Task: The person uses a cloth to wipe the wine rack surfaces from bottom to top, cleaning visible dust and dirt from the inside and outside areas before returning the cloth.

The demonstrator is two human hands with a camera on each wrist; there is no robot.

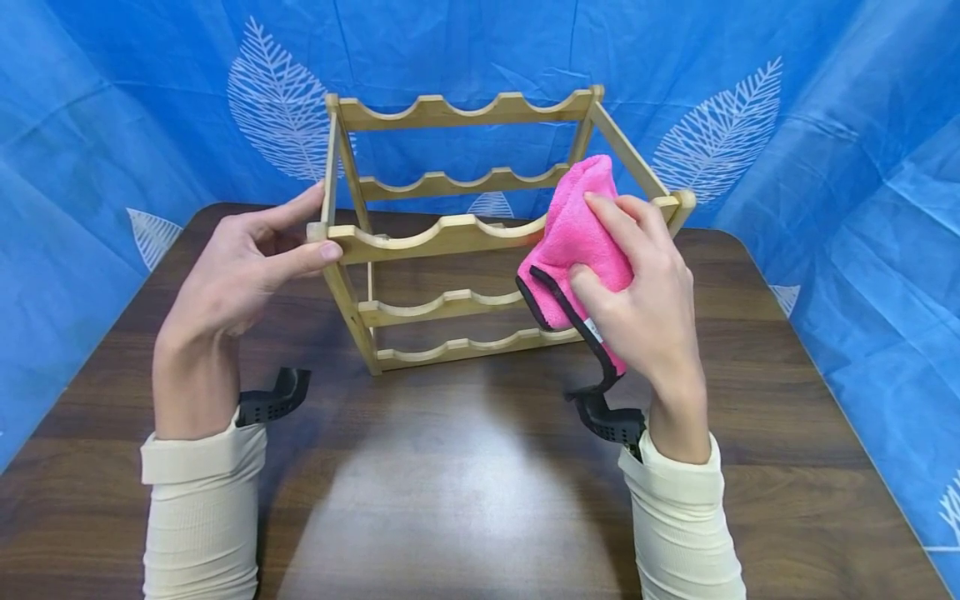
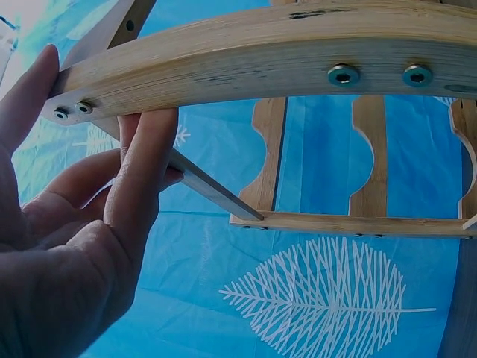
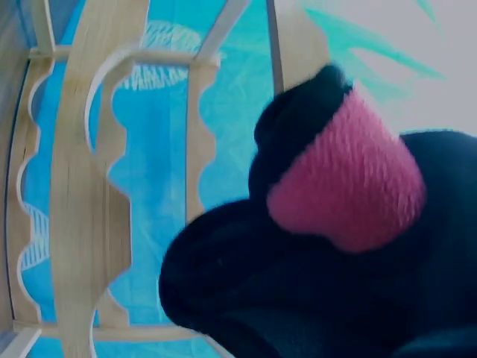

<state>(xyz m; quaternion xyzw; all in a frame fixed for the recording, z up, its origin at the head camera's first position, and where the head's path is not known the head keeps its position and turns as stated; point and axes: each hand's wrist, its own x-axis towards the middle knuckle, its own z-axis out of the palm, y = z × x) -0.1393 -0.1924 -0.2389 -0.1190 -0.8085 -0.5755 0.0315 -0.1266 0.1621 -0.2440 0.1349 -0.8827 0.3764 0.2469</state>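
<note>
A light wooden wine rack with scalloped rails stands tilted on the table. My left hand grips its front left upper corner, the thumb on the top rail and other fingers at the side. Up close in the left wrist view, my fingers lie against a screwed upright of the rack. My right hand pinches a pink cloth with black edging, which covers the right part of the front top rail. In the right wrist view, the cloth bunches among dark shapes that hide my fingers.
The brown wood-grain table spreads in front of the rack. A blue curtain with white leaf prints hangs behind and beside it. A black wrist mount sticks out by my left sleeve, another mount by my right.
</note>
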